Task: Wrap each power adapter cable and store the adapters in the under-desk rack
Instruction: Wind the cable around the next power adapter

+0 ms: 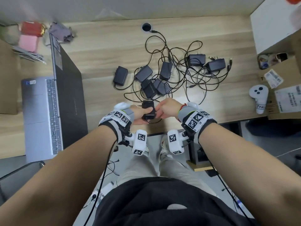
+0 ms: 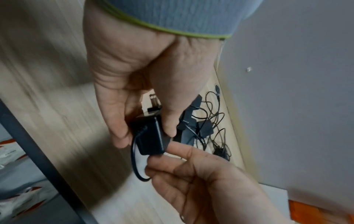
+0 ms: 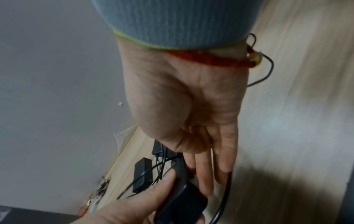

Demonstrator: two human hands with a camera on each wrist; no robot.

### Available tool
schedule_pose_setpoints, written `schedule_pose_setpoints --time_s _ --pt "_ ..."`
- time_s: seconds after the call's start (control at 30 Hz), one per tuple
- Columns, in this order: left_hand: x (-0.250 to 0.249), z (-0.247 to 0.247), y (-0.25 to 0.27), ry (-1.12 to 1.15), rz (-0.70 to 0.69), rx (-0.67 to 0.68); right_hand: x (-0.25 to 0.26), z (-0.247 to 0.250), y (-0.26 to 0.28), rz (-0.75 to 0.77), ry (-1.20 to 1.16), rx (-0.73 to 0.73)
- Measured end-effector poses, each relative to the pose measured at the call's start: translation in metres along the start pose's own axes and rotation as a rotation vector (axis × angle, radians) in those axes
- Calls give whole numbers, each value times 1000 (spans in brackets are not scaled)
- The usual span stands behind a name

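Beyond hands [image 1: 153, 111], tangled adapters [image 1: 162, 75], perhaps seven

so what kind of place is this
Most likely an office desk or workstation: a wooden desk with a round cable hole, an open laptop and a pile of black power adapters with tangled cables.

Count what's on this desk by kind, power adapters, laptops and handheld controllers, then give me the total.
Power adapters lying on the desk: 7
Power adapter held in the left hand: 1
Laptop: 1
White controller: 1
Total: 10
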State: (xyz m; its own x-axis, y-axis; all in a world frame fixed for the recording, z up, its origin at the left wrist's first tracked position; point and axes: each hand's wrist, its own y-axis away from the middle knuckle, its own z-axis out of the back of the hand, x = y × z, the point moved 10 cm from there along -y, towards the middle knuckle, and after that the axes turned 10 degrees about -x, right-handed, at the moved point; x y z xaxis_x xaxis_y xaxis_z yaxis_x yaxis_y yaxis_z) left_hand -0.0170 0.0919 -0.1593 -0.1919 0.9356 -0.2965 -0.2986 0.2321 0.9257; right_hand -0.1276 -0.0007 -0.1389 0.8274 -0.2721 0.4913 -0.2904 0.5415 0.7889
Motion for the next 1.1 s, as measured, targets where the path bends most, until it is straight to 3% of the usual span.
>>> schedule_pose_setpoints --time_s 0.07,0.17,0.3,0.57,0.73,0.9,1.1 --pt "-7 1 18 59 -38 -10 5 2 13 71 182 81" --pt "-17 0 39 161 -52 21 17 13 31 163 254 116" --pt "-54 1 81 309 -142 84 35 35 53 220 107 162" --pt "-149 26 178 525 -405 108 110 125 97 502 -117 -60" --pt "-175 25 214 336 -498 83 141 178 124 552 -246 -215" --pt "-191 27 230 228 -557 -4 163 189 145 724 -281 -183" --pt "-211 35 236 449 -633 -34 172 195 148 796 -319 -259"
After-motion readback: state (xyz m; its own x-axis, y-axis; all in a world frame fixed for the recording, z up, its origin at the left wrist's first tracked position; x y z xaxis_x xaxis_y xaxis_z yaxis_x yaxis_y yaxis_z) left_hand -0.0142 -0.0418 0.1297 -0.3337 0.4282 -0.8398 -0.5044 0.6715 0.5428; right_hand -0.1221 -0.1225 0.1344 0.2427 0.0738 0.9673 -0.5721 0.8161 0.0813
